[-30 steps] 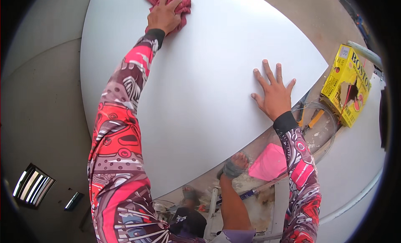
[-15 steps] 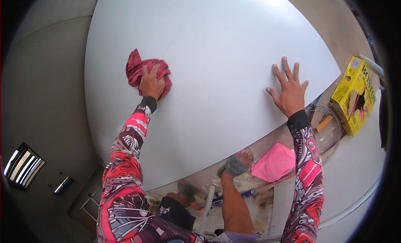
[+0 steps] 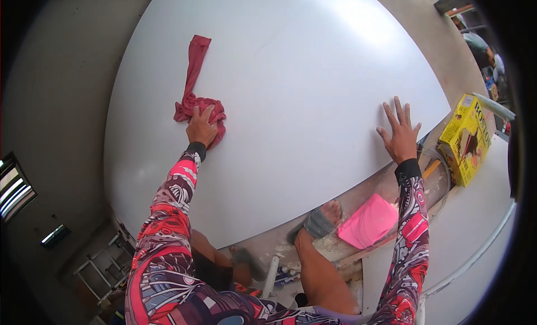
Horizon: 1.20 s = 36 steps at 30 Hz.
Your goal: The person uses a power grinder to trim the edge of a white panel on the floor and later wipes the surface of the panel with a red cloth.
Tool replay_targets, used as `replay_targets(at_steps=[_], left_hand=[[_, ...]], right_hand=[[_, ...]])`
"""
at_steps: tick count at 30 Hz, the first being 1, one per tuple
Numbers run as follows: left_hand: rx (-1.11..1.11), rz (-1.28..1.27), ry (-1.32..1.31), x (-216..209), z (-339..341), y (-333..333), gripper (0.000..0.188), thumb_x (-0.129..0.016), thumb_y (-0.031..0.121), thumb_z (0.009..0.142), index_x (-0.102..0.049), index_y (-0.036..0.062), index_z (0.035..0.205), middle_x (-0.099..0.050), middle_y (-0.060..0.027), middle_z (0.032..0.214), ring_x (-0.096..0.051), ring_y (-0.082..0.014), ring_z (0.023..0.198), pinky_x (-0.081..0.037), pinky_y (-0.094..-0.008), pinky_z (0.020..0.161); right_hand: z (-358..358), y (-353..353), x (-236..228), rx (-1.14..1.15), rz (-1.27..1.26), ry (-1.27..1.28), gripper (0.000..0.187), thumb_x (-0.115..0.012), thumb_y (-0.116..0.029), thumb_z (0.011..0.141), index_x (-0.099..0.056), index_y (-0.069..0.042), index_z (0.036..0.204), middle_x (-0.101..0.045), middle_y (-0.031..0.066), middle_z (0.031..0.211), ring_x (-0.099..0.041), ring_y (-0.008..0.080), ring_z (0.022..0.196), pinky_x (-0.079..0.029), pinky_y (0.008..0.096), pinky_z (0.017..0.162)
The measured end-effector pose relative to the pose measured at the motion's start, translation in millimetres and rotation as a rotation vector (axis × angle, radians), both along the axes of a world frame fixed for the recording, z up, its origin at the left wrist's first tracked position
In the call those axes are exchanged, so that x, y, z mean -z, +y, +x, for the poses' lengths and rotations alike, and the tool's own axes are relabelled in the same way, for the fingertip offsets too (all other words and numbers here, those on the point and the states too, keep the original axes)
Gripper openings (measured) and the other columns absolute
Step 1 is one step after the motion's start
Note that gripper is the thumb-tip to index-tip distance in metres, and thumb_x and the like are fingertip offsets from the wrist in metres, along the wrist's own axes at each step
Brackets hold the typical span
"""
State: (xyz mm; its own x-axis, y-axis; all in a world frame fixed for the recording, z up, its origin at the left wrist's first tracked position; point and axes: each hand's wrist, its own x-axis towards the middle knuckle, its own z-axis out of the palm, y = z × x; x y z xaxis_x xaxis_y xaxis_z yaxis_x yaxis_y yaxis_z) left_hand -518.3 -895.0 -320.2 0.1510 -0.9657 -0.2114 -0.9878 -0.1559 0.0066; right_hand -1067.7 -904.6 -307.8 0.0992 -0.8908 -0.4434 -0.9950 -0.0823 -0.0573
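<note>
A large smooth white panel [image 3: 302,118] spreads out in front of me. On its left part, my left hand [image 3: 202,127] is closed over a bunched dark red cloth [image 3: 197,68] and presses it to the surface. One strip of the cloth trails away from the bunch toward the far side. Near the panel's right edge, my right hand [image 3: 401,136] lies flat with fingers spread and nothing in it. Both my forearms are in patterned sleeves with black cuffs.
At the right stands a torn yellow box [image 3: 465,140] on a white surface. A pink plastic piece [image 3: 369,220], coiled wire [image 3: 442,163] and an orange-handled tool [image 3: 430,169] lie below the panel's near edge. A white metal rail [image 3: 475,272] curves at lower right.
My left hand has drawn the cloth nearer, and its strip now stretches out behind it. My right hand sits slightly lower and farther right in view. The view has shifted a little.
</note>
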Motion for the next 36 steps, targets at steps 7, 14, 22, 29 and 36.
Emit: replay_targets(at_steps=[7,14,22,29,36], left_hand=[[0.19,-0.045,0.033,10.2,-24.6,-72.1,0.046,-0.069,0.022,0.076,-0.059,0.0229,0.121,-0.05,-0.013,0.122,-0.059,-0.038,0.101,-0.052,-0.0497,0.079],[0.12,-0.087,0.038,-4.2,-16.4,-104.4,0.046,-0.067,0.026,0.077,-0.058,0.0275,0.121,-0.049,-0.0111,0.122,-0.061,-0.0369,0.099,-0.052,-0.05,0.081],[0.022,-0.08,0.052,-1.9,-7.5,-118.9,0.048,-0.065,0.027,0.08,-0.055,0.0301,0.126,-0.046,-0.0123,0.129,-0.059,-0.0383,0.106,-0.05,-0.0519,0.086],[0.005,-0.123,0.087,-0.2,53.2,50.4,0.051,-0.071,0.024,0.077,-0.056,0.0306,0.125,-0.045,-0.0115,0.125,-0.056,-0.0378,0.111,-0.052,-0.0486,0.085],[-0.092,-0.253,0.019,-16.2,52.2,-6.3,0.04,-0.068,0.032,0.08,-0.057,0.0297,0.119,-0.05,-0.0121,0.118,-0.063,-0.039,0.097,-0.052,-0.051,0.076]], right_hand=[[76.9,64.8,4.9,0.099,-0.007,-0.222,0.088,-0.067,-0.053,0.079,-0.024,-0.032,0.153,-0.006,0.0013,0.163,0.006,0.0389,0.148,-0.007,0.082,0.099],[104.5,82.3,6.6,0.086,-0.077,-0.303,0.097,-0.069,-0.055,0.076,-0.017,-0.031,0.154,-0.001,0.0038,0.163,0.015,0.0428,0.145,0.001,0.0846,0.095],[82.1,74.0,-18.8,0.15,-0.078,-0.532,0.095,-0.07,-0.05,0.078,-0.017,-0.03,0.154,-0.004,0.0027,0.163,-0.002,0.0424,0.147,-0.01,0.0786,0.102],[35.1,121.3,-49.3,0.238,-0.418,-0.597,0.081,-0.066,-0.036,0.085,-0.024,-0.02,0.153,-0.02,0.0075,0.16,-0.024,0.0331,0.145,-0.022,0.054,0.114],[53.4,151.7,-63.3,0.177,-0.357,-0.44,0.077,-0.066,-0.031,0.086,-0.028,-0.019,0.152,-0.024,0.0101,0.158,-0.029,0.0328,0.142,-0.028,0.0487,0.112]])
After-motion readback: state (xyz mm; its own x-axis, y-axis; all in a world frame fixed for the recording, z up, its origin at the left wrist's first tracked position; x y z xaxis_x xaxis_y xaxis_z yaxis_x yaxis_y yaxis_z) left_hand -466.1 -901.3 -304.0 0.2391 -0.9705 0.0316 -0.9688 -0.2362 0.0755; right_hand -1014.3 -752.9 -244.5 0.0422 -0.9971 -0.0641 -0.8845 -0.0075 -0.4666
